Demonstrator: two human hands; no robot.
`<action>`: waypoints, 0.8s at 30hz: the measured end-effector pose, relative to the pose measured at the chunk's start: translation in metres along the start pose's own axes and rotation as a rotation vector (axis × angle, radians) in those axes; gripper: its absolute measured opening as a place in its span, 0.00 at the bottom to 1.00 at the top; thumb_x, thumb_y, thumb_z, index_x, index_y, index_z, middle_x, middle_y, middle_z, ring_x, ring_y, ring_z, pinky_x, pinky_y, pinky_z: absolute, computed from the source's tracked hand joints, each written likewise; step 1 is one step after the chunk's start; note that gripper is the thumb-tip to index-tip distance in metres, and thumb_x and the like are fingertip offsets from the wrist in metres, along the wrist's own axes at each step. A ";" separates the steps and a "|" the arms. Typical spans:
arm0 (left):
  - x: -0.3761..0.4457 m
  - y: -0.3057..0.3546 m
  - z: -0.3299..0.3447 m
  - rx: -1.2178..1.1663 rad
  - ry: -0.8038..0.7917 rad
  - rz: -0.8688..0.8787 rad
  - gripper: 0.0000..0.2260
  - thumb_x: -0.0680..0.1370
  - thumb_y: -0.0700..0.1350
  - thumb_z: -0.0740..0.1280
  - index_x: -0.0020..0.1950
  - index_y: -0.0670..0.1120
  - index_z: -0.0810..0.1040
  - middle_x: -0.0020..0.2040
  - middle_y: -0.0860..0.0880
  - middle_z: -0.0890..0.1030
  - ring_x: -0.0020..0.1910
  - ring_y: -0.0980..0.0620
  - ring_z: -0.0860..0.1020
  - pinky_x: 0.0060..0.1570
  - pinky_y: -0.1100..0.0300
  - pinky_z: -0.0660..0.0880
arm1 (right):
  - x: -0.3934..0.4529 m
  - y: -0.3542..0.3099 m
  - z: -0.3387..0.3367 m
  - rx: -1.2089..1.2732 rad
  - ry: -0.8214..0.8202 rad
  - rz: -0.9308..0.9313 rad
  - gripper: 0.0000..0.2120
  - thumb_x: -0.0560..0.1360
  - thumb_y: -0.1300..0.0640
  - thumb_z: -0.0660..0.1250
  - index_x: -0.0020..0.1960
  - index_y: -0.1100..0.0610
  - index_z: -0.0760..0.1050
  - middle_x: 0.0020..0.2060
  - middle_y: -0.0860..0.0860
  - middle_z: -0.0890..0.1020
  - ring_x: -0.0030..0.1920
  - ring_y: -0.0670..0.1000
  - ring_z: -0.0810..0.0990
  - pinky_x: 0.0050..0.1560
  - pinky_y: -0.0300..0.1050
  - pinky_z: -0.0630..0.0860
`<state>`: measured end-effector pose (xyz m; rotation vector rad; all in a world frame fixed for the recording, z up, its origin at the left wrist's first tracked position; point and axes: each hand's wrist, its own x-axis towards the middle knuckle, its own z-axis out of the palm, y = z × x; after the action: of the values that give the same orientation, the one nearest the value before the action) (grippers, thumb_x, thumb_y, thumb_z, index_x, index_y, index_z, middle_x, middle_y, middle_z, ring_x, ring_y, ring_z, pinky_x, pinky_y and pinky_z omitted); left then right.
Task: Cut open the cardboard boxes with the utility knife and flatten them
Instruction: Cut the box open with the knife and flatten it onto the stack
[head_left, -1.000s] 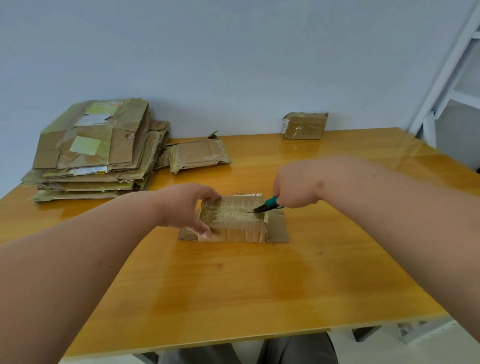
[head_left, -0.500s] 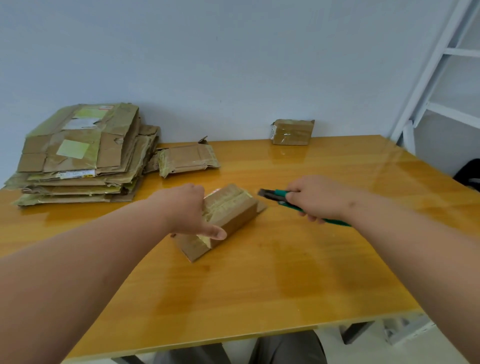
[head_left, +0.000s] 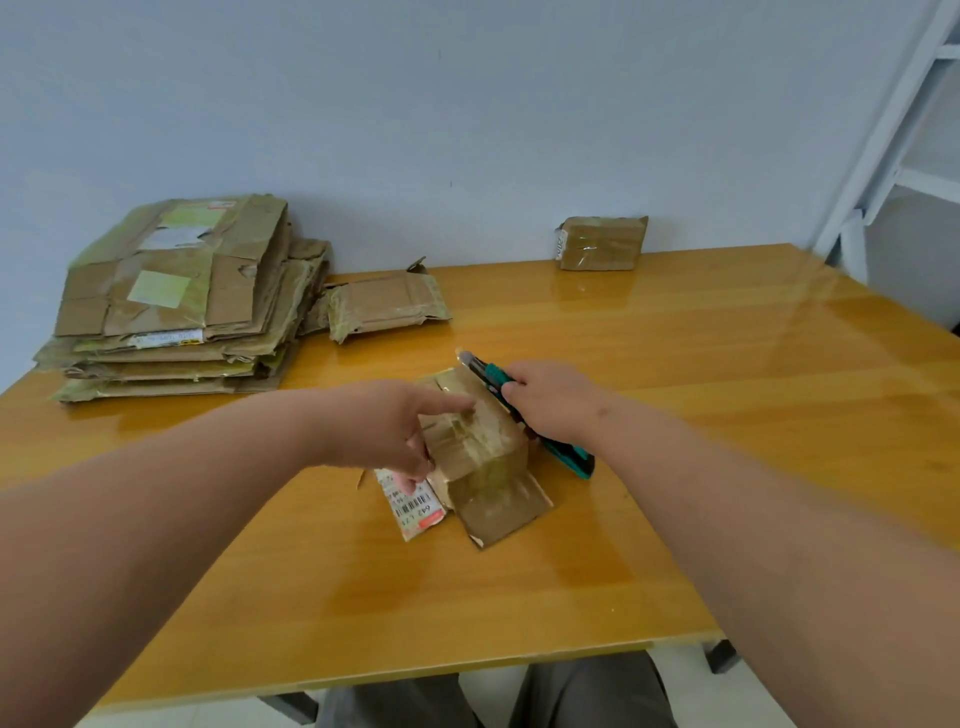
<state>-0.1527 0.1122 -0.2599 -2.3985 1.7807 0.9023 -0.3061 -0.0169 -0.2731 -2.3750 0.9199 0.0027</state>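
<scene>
Small taped cardboard box mid-worktop. Left hand pressing box top, fingers extended. Right hand wrapped round green utility knife, blade at far top edge. Advice: slit tape seam shallow, stroke away from left fingers.
</scene>
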 end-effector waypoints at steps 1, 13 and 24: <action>0.003 0.005 0.003 0.090 0.033 0.004 0.36 0.73 0.51 0.73 0.73 0.72 0.56 0.45 0.60 0.82 0.40 0.63 0.80 0.42 0.62 0.72 | 0.002 -0.001 0.002 -0.008 0.005 0.006 0.14 0.84 0.56 0.52 0.59 0.60 0.73 0.45 0.53 0.75 0.46 0.54 0.73 0.40 0.47 0.68; 0.036 0.018 -0.013 0.509 0.193 0.084 0.44 0.59 0.76 0.67 0.71 0.62 0.58 0.66 0.56 0.71 0.61 0.52 0.69 0.61 0.53 0.66 | -0.008 0.054 -0.018 0.352 0.029 0.271 0.22 0.82 0.61 0.52 0.72 0.43 0.64 0.62 0.56 0.73 0.31 0.54 0.82 0.33 0.47 0.79; 0.050 0.023 -0.014 0.436 0.157 0.038 0.48 0.58 0.77 0.62 0.76 0.63 0.57 0.66 0.58 0.67 0.63 0.50 0.69 0.66 0.47 0.60 | -0.022 0.063 -0.013 0.467 -0.027 0.179 0.19 0.82 0.61 0.52 0.65 0.44 0.71 0.47 0.57 0.80 0.30 0.52 0.80 0.31 0.44 0.77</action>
<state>-0.1579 0.0557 -0.2633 -2.2043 1.8434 0.2872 -0.3642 -0.0474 -0.2909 -1.8562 0.9936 -0.0990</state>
